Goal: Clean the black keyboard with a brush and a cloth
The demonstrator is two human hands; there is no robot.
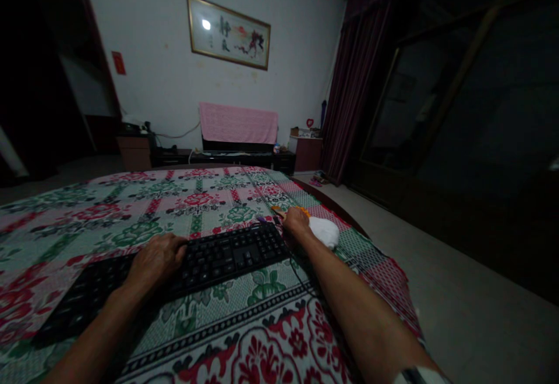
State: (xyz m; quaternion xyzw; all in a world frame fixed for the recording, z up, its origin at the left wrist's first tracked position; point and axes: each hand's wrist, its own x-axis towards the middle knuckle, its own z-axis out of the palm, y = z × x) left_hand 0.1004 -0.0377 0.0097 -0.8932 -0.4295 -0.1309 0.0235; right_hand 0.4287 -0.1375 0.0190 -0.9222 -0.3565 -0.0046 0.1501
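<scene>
A black keyboard (218, 259) lies across a bed covered with a floral blanket (131, 209) in red, green and white. My left hand (155, 262) rests on the keyboard's middle, fingers curled down over the keys. My right hand (297, 222) sits just past the keyboard's right end, fingers closed around something small and orange that I cannot make out. A white cloth (325, 231) lies on the blanket right beside that hand. A thin black cable (299, 276) runs from the keyboard's right end toward me.
The bed's curved right edge (349, 221) drops to a pale floor (458, 291). At the far wall stands a low TV stand with a pink cloth (238, 123) draped over the screen, under a framed picture (228, 32). Dark curtains (349, 81) and glass doors fill the right side.
</scene>
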